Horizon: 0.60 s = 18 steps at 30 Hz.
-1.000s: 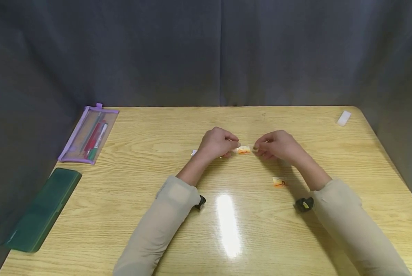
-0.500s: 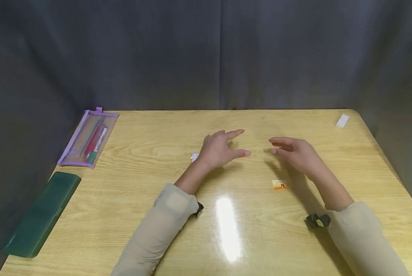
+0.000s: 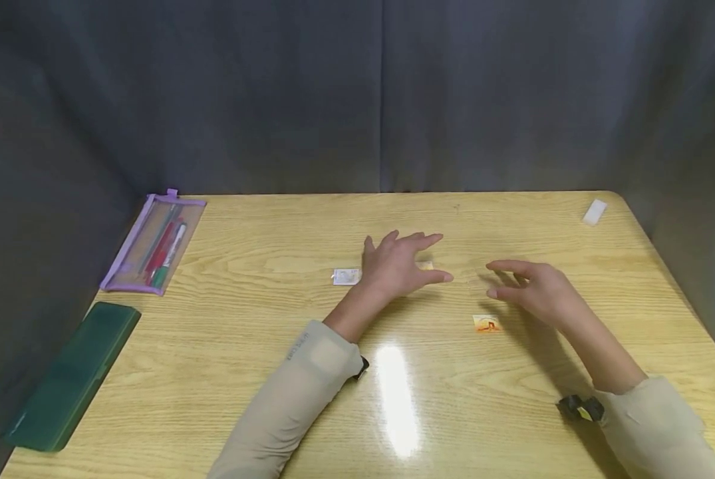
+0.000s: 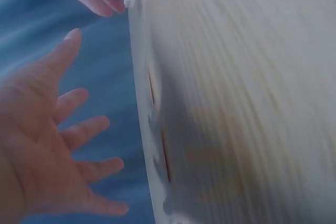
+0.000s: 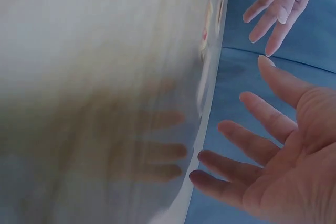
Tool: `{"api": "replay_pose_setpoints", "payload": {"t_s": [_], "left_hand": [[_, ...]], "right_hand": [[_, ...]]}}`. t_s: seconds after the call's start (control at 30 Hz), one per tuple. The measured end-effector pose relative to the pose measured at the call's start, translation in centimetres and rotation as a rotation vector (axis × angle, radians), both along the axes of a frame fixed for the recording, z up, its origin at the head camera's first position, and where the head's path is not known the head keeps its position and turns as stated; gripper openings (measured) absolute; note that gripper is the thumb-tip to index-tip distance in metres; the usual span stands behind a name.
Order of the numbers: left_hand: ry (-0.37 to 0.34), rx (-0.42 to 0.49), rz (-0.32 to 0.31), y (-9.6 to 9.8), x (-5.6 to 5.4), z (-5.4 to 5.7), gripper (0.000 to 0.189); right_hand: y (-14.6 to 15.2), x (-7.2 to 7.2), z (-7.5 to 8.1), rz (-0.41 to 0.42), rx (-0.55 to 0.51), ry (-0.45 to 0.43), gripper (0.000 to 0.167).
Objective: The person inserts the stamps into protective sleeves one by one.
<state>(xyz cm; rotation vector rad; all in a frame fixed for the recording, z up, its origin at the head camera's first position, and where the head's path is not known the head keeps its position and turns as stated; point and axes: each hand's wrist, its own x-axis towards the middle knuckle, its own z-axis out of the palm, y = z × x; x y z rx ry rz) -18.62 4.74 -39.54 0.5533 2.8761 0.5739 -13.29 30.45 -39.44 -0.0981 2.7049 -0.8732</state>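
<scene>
Left hand [image 3: 393, 265] and right hand [image 3: 539, 289] have shifted rightward, baring more of the white card [image 3: 346, 277]; each grip is spread, holding nothing; the orange card [image 3: 487, 324] lies flat on the desk [image 3: 273, 233], nearer the person than the right hand; it should be light, thin and bendable, best pinched by opposite edges.

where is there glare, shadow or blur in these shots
Head view: bright white glare on the table, shadow beside the right forearm; left wrist view: the table's grain looks hazy and soft; right wrist view: washed-out table surface with blurred dark finger shapes.
</scene>
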Motion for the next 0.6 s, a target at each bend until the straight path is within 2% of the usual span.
{"api": "replay_pose_setpoints", "payload": {"t_s": [0.17, 0.3, 0.47, 0.6], "left_hand": [[0.014, -0.011, -0.029, 1.0, 0.1, -0.6, 0.069], [-0.009, -0.047, -0.052, 2.0, 0.3, -1.1, 0.068], [-0.022, -0.151, -0.093, 3.7, 0.4, -1.2, 0.067], [0.006, -0.230, -0.114, 5.1, 0.5, -1.2, 0.061]], "right_hand": [[0.6, 0.6, -0.6, 0.102, -0.074, -0.007, 0.046], [1.0, 1.0, -1.0, 0.153, -0.134, -0.016, 0.043], [1.5, 1.4, -1.2, 0.179, -0.088, 0.020, 0.043], [1.6, 1.8, -1.3, 0.203, -0.050, 0.078, 0.038]]}}
